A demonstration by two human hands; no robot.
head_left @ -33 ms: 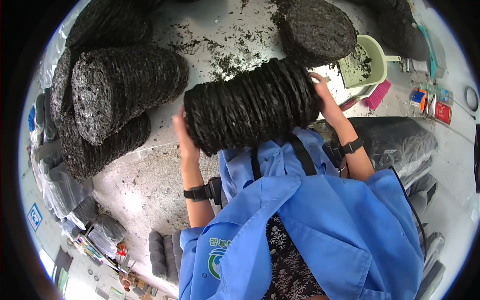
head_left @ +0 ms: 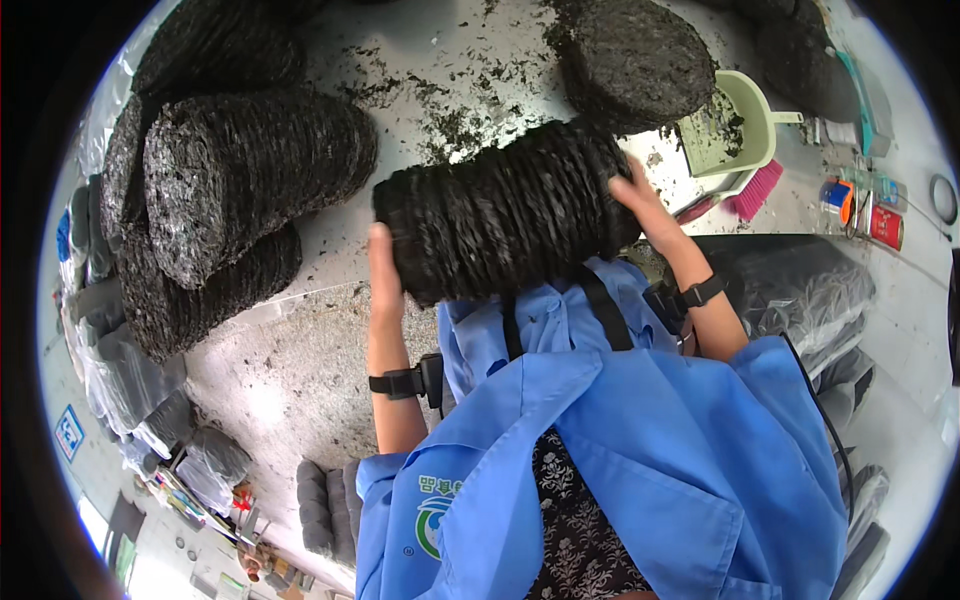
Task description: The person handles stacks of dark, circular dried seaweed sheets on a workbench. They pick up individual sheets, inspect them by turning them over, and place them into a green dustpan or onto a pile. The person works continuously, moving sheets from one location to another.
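Observation:
A thick roll-shaped stack of dried seaweed rounds (head_left: 505, 215), black and ridged, lies on its side across the near edge of the table. My left hand (head_left: 386, 272) presses against its left end, fingers mostly hidden behind it. At the other end, my right hand (head_left: 648, 208) clasps the stack, with the thumb resting over the upper edge. Between both palms the stack is held lengthwise, close to my blue coat. Left of it, another seaweed stack (head_left: 260, 165) leans on further ones. Just beyond my right hand stands a round stack (head_left: 640, 60), flat face up.
Dark seaweed crumbs litter the pale table (head_left: 400, 130). To the right are a light green dustpan (head_left: 755, 125) holding scraps, a pink brush (head_left: 757, 190) and a red can (head_left: 885, 226). Plastic-wrapped bundles (head_left: 790, 290) lie beside me at the right.
My right thumb has come over onto the top of the seaweed stack. My left hand has shifted slightly inward, and the stack's left end has moved a little to the right.

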